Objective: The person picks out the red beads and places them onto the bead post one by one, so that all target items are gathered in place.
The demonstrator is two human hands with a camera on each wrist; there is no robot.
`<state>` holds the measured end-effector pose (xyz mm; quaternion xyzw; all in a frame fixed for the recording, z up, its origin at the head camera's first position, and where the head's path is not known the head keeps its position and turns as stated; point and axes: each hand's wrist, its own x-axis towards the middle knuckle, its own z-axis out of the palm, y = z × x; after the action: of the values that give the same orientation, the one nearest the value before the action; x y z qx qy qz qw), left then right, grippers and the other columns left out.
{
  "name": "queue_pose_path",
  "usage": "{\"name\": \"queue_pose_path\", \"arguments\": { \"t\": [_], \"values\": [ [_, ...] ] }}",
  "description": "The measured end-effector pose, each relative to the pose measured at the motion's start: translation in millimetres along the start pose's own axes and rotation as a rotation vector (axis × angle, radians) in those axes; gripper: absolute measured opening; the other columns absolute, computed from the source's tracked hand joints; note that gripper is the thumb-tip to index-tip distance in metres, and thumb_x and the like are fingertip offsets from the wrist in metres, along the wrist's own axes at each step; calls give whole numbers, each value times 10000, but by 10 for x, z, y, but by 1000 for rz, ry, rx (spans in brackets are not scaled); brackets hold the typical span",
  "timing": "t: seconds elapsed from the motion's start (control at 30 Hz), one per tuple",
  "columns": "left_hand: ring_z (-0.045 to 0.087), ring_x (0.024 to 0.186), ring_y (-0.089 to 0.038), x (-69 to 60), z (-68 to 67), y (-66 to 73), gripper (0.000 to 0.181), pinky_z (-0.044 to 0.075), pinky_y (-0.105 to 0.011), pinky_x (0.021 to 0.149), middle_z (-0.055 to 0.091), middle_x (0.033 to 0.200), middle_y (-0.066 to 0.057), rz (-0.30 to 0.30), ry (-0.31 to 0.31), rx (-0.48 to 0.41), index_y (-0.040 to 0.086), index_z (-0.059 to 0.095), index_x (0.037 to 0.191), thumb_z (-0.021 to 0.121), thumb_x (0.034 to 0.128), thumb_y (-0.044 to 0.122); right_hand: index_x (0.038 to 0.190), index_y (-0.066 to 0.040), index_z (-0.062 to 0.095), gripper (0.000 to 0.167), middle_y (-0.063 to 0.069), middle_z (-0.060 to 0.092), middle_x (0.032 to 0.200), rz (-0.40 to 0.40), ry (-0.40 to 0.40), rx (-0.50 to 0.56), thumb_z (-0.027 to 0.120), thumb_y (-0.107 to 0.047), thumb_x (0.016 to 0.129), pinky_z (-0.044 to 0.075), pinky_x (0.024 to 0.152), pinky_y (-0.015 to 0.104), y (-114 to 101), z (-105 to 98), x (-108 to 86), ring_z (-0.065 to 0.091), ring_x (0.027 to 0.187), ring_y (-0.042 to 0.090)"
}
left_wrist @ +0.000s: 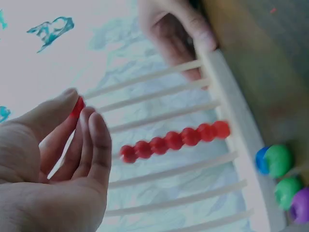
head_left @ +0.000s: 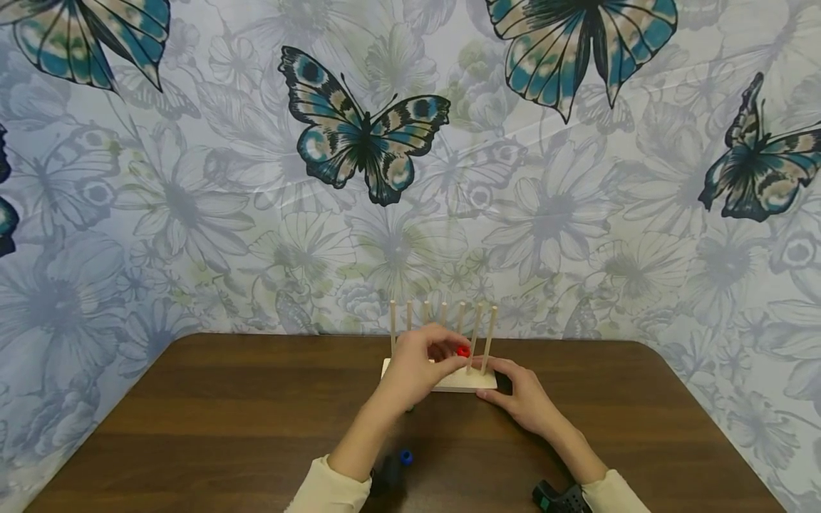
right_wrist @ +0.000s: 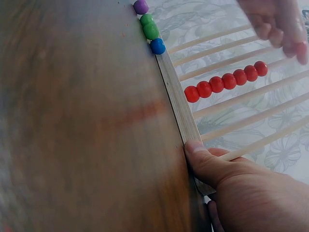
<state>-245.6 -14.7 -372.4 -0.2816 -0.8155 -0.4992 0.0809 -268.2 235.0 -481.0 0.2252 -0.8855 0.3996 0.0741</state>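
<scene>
A pale wooden base [head_left: 458, 388] stands near the table's back edge with a row of several thin upright rods [head_left: 489, 335]. My left hand [head_left: 413, 367] is in front of the rods and pinches a red bead [left_wrist: 77, 107] between thumb and fingertips, near the rods' upper ends in the left wrist view. A stack of several red beads [right_wrist: 229, 81] is threaded on one middle rod; in the head view my left hand hides it. My right hand [head_left: 522, 397] grips the right end of the base, its thumb [right_wrist: 197, 149] on the front edge.
Beside the base's front edge lie green beads [left_wrist: 280, 161], a blue bead [right_wrist: 158, 46] and a purple bead [right_wrist: 141, 7]. Another blue bead [head_left: 406, 457] is nearer on the brown table [head_left: 256, 427]. A butterfly-patterned cloth [head_left: 192, 235] hangs behind.
</scene>
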Motion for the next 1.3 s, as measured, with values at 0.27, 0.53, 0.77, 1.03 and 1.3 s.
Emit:
{"name": "queue_pose_path", "arguments": {
  "t": [0.27, 0.53, 0.77, 1.03, 1.3],
  "values": [
    [677, 720, -151, 173, -236, 144, 196, 585, -286, 657, 746, 935, -4, -19, 183, 24, 146, 814, 1117, 824, 924, 116, 1382, -254, 681, 471, 4, 639, 1475, -2, 1, 14, 817, -250, 932, 420, 1154, 638, 11, 0, 8, 546, 1421, 359],
    [705, 581, -155, 323, -282, 195, 179, 454, -249, 483, 747, 965, 6, -30, 351, 69, 159, 829, 1072, 844, 902, 105, 1390, -285, 673, 472, -22, 634, 1478, -4, -4, -19, 812, -263, 939, 419, 1166, 618, -21, -13, 18, 530, 1441, 338],
    [665, 531, -110, 385, -212, 179, 166, 527, -277, 501, 755, 958, -7, -89, 339, 55, 121, 827, 1065, 837, 904, 79, 1388, -282, 675, 471, -13, 636, 1476, 2, -3, -20, 813, -247, 939, 422, 1167, 609, -24, -15, 4, 535, 1437, 335],
    [647, 506, -131, 403, -194, 147, 183, 504, -267, 474, 766, 957, -29, -88, 339, 95, 88, 826, 1070, 848, 890, 74, 1390, -293, 674, 478, -15, 632, 1482, 14, -1, -25, 817, -255, 935, 419, 1171, 609, -16, -6, 8, 530, 1442, 336],
    [672, 529, -191, 361, -174, 117, 198, 490, -269, 459, 766, 961, -43, -115, 328, 92, 95, 819, 1070, 854, 877, 66, 1382, -281, 681, 466, -2, 637, 1474, 15, -1, -9, 814, -236, 938, 417, 1171, 609, -20, 1, 0, 540, 1432, 332]
  ]
}}
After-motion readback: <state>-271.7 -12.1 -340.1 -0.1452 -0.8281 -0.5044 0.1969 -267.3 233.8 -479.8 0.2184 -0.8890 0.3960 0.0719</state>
